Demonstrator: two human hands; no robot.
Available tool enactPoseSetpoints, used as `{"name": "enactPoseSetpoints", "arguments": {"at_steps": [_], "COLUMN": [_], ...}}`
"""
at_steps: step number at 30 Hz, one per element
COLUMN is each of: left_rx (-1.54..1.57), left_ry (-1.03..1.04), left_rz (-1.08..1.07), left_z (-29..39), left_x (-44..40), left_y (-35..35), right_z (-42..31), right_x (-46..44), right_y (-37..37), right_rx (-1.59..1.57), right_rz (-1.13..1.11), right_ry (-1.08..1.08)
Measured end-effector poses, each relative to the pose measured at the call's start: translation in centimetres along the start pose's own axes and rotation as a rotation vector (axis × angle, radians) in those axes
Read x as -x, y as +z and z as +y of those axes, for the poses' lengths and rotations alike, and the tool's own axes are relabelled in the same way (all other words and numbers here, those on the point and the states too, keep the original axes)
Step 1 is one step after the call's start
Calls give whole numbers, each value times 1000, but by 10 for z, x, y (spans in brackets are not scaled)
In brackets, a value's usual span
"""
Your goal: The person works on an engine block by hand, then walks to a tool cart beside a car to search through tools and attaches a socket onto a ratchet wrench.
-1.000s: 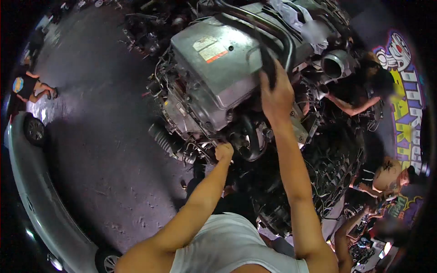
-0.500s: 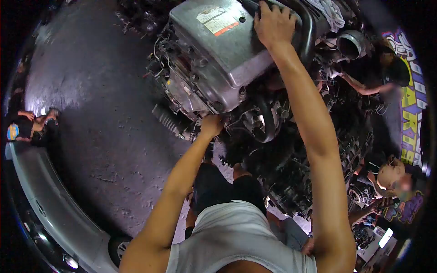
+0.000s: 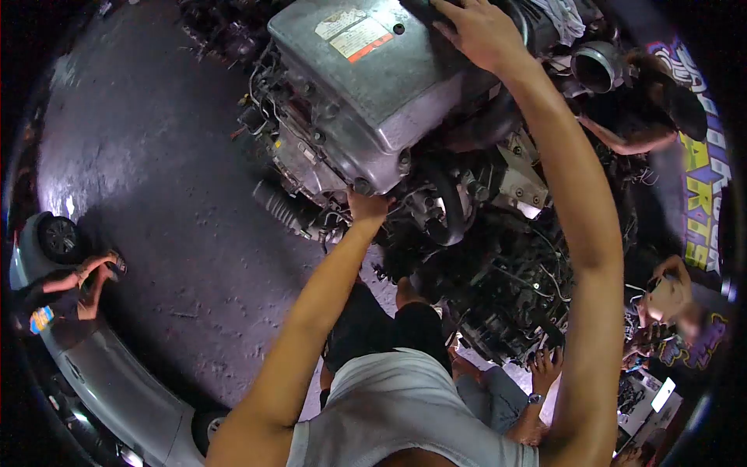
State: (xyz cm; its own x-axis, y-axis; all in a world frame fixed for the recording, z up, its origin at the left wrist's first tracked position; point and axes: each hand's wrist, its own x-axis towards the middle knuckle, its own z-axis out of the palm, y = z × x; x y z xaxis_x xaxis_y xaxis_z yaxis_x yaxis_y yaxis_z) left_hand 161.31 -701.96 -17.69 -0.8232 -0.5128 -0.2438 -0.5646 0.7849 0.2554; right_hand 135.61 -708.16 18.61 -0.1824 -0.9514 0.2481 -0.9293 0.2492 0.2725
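A large grey engine (image 3: 342, 117) with a boxy metal cover and a paper label (image 3: 352, 35) fills the upper middle. My left hand (image 3: 367, 208) is closed on the engine's near lower edge, under the cover's corner, its fingertips partly hidden. Beside that hand, a ribbed black hose (image 3: 278, 204) sticks out to the left, and a curved black hose (image 3: 451, 204) loops down on the right. My right hand (image 3: 484, 35) reaches over the cover's far right side, fingers spread, touching a dark part there; the top of the view cuts it off.
More engines and parts (image 3: 506, 303) lie close on the right, near a person's hand (image 3: 545, 370) wearing a watch. A person in a dark cap (image 3: 677, 101) bends at the right. Another person (image 3: 78, 292) is by a silver car (image 3: 117, 389). A second engine (image 3: 222, 27) stands at the far left.
The engine has shifted slightly left and up in view. My right hand has moved up and right, its fingers now partly out of view. A co-worker's watch hand has come into sight.
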Motion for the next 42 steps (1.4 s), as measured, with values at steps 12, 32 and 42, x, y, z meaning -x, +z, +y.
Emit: {"name": "enactPoseSetpoints", "arguments": {"at_steps": [12, 32, 42], "left_rx": [791, 37, 465], "left_ry": [-480, -105, -554], "left_rz": [247, 72, -34], "left_z": [38, 1, 29], "left_x": [41, 11, 27], "left_y": [-1, -25, 25], "right_z": [15, 21, 19], "right_x": [-2, -7, -10], "right_y": [15, 14, 13], "right_rx": [105, 78, 195], "right_rz": [215, 367, 332], "right_ry": [-68, 85, 128]}}
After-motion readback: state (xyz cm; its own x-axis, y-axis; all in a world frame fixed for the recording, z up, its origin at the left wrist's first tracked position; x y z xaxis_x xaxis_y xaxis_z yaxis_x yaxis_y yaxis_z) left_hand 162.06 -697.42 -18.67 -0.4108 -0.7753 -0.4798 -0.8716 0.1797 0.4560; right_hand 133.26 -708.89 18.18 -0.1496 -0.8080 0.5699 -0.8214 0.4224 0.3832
